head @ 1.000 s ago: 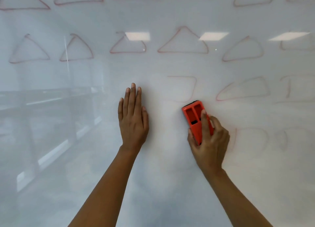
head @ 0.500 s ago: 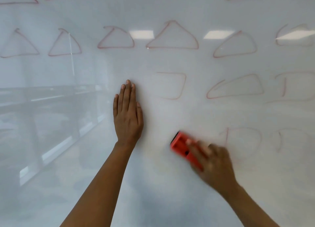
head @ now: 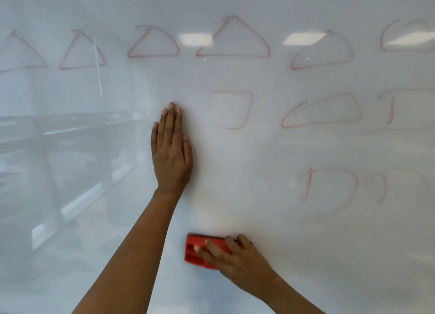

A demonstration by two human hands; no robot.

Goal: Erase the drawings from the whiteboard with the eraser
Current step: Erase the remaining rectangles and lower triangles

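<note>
A glossy whiteboard [head: 235, 207] fills the view. Red triangle drawings [head: 233, 39] run in a row across its upper part. Fainter, partly wiped red shapes [head: 231, 110] lie below them, toward the right. My left hand [head: 171, 148] rests flat against the board at the centre, fingers straight and pointing up, holding nothing. My right hand [head: 237, 259] grips a red eraser [head: 200, 251] and presses it on the board low down, lying sideways, below and right of the left hand. My fingers cover the eraser's right half.
The board's left half mirrors a room with tables [head: 58, 130]. Ceiling light reflections [head: 194, 39] sit among the triangles. Faint half-erased curved strokes [head: 329, 184] stay at the right, level with my left wrist.
My right hand has swept the eraser downward and slightly left, turning it from upright to sideways. The left hand stays flat on the board. The view has shifted a little downward.
</note>
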